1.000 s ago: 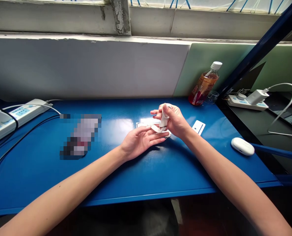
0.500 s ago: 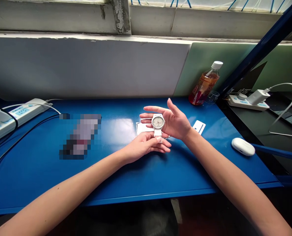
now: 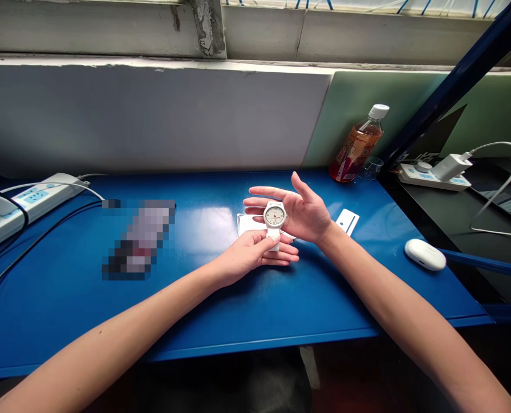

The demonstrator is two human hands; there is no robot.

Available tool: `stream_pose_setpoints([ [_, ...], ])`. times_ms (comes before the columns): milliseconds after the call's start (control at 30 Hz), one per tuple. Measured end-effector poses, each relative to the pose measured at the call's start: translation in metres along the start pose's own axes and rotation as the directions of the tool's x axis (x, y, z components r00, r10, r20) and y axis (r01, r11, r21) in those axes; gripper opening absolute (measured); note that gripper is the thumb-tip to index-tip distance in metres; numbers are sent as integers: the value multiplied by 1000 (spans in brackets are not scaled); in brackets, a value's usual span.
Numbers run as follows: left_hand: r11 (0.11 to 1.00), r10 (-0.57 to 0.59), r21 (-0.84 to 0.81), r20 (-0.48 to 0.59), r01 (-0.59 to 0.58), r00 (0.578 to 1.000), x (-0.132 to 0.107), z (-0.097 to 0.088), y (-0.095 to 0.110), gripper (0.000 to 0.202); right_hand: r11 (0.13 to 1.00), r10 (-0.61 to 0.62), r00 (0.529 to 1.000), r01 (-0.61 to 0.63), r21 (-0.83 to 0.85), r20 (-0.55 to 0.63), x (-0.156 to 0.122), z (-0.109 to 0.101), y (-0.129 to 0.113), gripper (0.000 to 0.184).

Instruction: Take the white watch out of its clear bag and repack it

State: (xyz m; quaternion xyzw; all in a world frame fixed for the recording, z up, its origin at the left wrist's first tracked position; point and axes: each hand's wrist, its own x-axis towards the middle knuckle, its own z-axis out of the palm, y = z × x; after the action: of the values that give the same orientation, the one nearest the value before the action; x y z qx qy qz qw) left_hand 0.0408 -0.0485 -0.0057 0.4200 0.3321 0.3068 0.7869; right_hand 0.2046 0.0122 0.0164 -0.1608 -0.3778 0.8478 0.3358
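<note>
A white wristwatch [image 3: 275, 215] with a round pale dial is held above the blue desk [image 3: 203, 310], its face turned up. My left hand [image 3: 250, 255] pinches the lower strap, thumb on top and fingers stretched out beneath. Close behind the watch, my right hand [image 3: 304, 215] is open, palm up, with its fingers spread and thumb raised. Whether the right fingers touch the watch case cannot be made out. A flat white item [image 3: 245, 223] lies on the desk, partly hidden by both hands.
Right of my hands lie a white card [image 3: 347, 221] and a white earbud case [image 3: 425, 254]. A drink bottle [image 3: 358, 143] stands by the wall. Power strips lie at left [image 3: 38, 194] and right [image 3: 436, 176], with cables. A pixelated object [image 3: 141, 238] rests left.
My left thumb and the strap have shifted slightly, and more of the strap's lower end shows below the thumb. The right hand stays nearly still.
</note>
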Motion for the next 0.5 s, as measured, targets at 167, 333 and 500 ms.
stream_pose_setpoints([
  [167, 999, -34, -9, 8, 34, 999, -1, 1, 1, 47, 1000, -16, 999, 15, 18, 35, -1, 4, 1, 72],
  [333, 1000, -29, 6, -7, 29, 1000, -1, 1, 1, 49, 999, -32, 999, 32, -15, 19, -2, 10, 1, 75],
  [500, 1000, -15, 18, -27, 15, 1000, 0, 0, 2, 46, 998, -60, 998, 60, -35, 20, -2, 10, 2, 76],
])
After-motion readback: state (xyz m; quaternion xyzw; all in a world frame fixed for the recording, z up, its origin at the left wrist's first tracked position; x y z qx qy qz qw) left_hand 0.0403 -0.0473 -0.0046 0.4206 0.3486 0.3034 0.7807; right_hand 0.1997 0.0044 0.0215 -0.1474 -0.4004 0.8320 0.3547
